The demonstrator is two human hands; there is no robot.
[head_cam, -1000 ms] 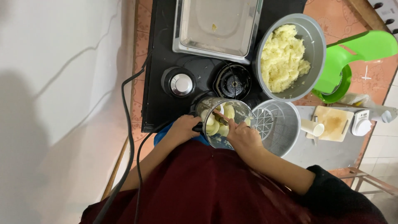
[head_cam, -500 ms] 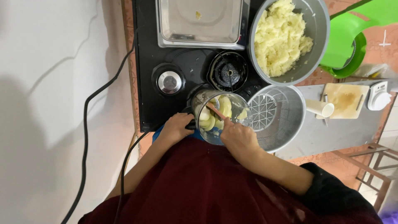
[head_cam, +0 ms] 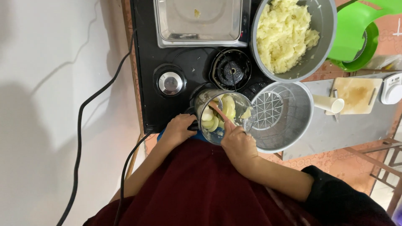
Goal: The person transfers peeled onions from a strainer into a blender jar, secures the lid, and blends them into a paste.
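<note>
At the near edge of the black stove [head_cam: 146, 83], right against the person's body, stands a clear blender jar [head_cam: 224, 115] with pale yellowish pieces [head_cam: 228, 106] inside. The left hand [head_cam: 179, 129] is closed around the jar's dark handle on its left side, steadying it upright. The right hand [head_cam: 238, 144] sits just at the jar's near rim, closed on a thin stick-like tool [head_cam: 217, 112] that slants up and left into the jar among the pieces; its long axis runs from the hand toward the jar's far-left wall. So the jar lies directly ahead of both hands, touching the left and just beyond the right. To the right, a grey perforated basket [head_cam: 284, 117] stands beside the jar, with a grey bowl of mashed food [head_cam: 289, 33] beyond it.
</note>
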